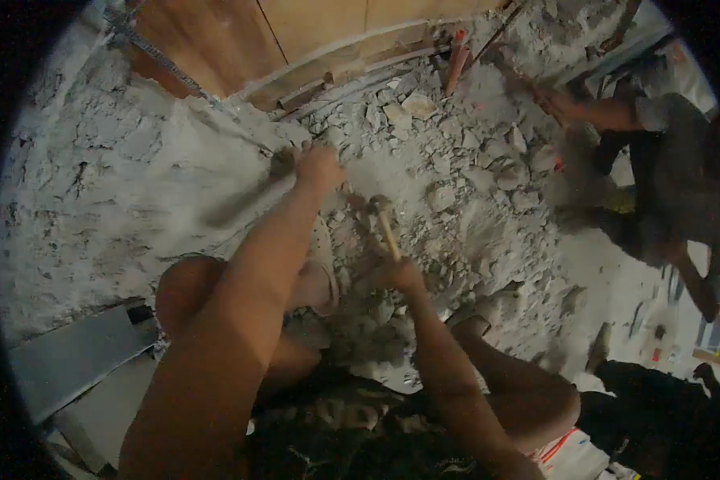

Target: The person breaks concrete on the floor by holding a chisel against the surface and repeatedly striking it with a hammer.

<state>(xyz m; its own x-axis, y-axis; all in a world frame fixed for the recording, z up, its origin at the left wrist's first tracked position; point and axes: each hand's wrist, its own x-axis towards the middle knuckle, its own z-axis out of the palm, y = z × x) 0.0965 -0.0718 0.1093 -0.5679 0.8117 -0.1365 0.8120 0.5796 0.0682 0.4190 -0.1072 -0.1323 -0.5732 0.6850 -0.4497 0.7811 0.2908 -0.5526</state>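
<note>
My right hand (398, 274) is closed around the wooden handle of a hammer (387, 230), its dark head pointing away from me above the rubble. Beside the rough grey wall (112, 176), my left hand (320, 166) is closed on a thin metal rod (256, 145) that looks like a chisel. The rod slants up and left toward the wall; the part inside my fingers is hidden. The hammer head is apart from my left hand, below and to its right. Both hands are slightly blurred.
Broken stone and plaster rubble (464, 176) covers the floor. Wooden panels (296, 36) stand at the back, with a reddish pipe (456, 64) beside them. Another person's arm (608, 114) reaches in at right. A grey board (80, 360) lies at lower left.
</note>
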